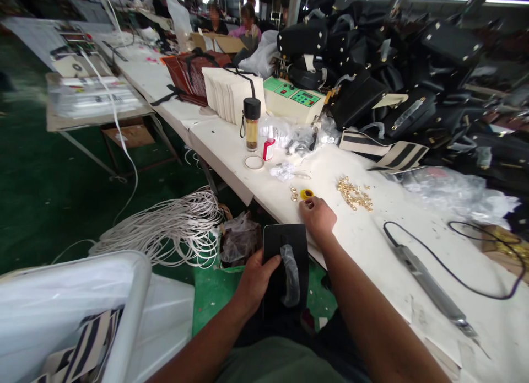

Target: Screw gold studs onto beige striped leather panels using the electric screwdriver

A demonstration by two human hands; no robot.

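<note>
My left hand (256, 275) grips the left edge of a black bag panel (273, 297), thumb on its face. A handle wrapped in clear plastic (291, 278) runs down the middle of this panel. Over the table's near edge reaches my right hand (318, 217), fingertips pinched together on the tabletop beside a small yellow ring-shaped item (306, 194). Whatever those fingertips hold is too small to make out. Just left of them lie a few small gold metal fittings (293, 194). A larger pile of gold fittings (354, 193) is spread to the right.
On the white table (231, 146) stand a drink bottle (252, 127) and a red glue bottle (269, 146). A corded grey power screwdriver (430, 284) lies at right. Black bags (363, 96) are heaped behind. Coiled white cord (165, 226) and a white bin (136, 295) are at left.
</note>
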